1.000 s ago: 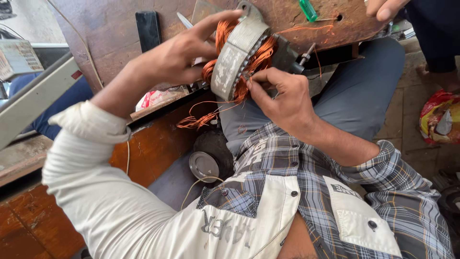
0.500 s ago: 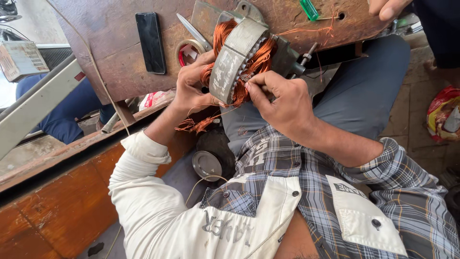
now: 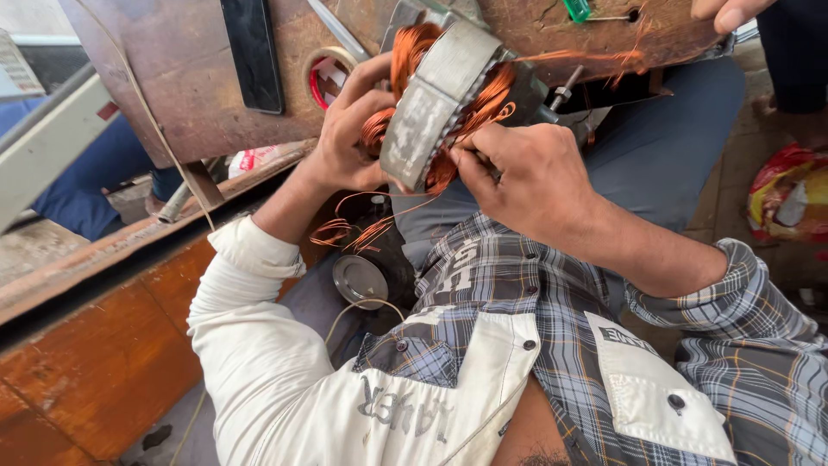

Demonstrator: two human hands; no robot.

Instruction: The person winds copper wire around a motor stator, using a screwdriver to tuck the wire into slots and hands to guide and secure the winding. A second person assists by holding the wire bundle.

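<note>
— 2 hands on 1 motor stator (image 3: 435, 95), grey ring on edge, tilted, packed with copper windings (image 3: 483, 91). Held up against the edge of a worn brown workbench (image 3: 164, 95), above the lap.

— Left hand (image 3: 345, 142)?

— Wrapped round the stator's left side, fingers curled into the copper coil, thumb under the rim. Closed firmly on it.

— Right hand (image 3: 526, 177)?

— Fingertips pinched tight at the ring's lower right edge, among the wire ends. Possibly gripping a thin tool or a strand; too hidden to tell which.

— Below the stator?

— Loose copper wire (image 3: 354, 229) trailing in curls toward the lap, just above a round metal cap (image 3: 360, 280).

— On the bench?

— Black flat phone-like slab (image 3: 252, 52) lying left, a round hole (image 3: 332, 78) beside it showing red inside, a green-handled screwdriver (image 3: 576, 9) at the top edge.

— Anything else?

— 1 other person's hand (image 3: 729, 10) at the upper right corner, apart from the work. Red and yellow bag (image 3: 789, 194) on the floor at right.
</note>
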